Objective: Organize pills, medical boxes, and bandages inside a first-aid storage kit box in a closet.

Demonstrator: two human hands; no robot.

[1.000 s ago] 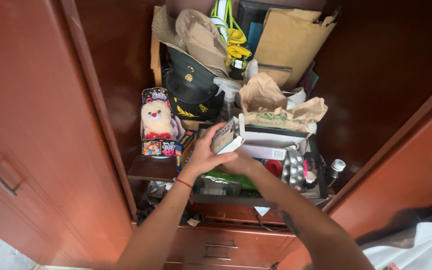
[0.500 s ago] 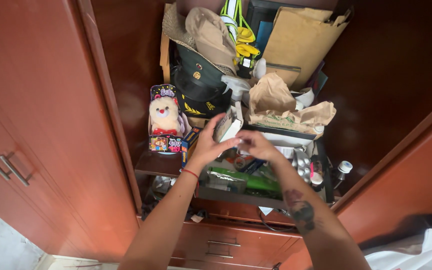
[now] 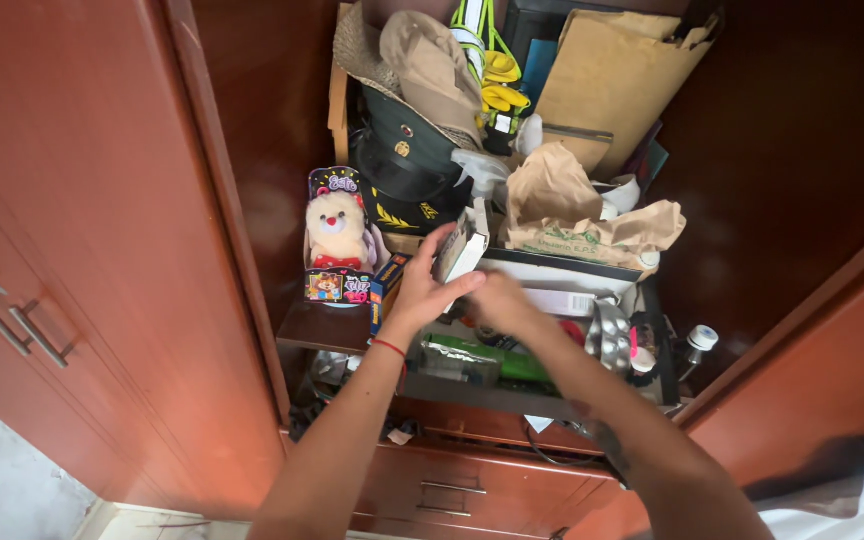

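Observation:
My left hand [image 3: 424,290] grips a small white and dark box [image 3: 459,252] at the front of a crowded wardrobe shelf [image 3: 324,330]. A red string circles that wrist. My right hand [image 3: 504,300] reaches in just to the right of the box, fingers curled down among the clutter; whether it holds anything is hidden. Under both hands lies a green and clear packet [image 3: 472,362]. A long white flat box [image 3: 562,285] lies behind my right hand.
A packaged plush toy [image 3: 337,240] stands at the shelf's left. Behind are a dark peaked cap [image 3: 407,170], crumpled brown paper bags [image 3: 582,215], a large brown envelope [image 3: 617,80] and yellow gloves [image 3: 497,85]. The wardrobe door [image 3: 82,250] hangs open at left; drawers [image 3: 452,485] sit below.
My left hand has tilted the small box more upright and moved slightly right. My right hand has slid in closer beneath it. The camera has moved nearer the shelf.

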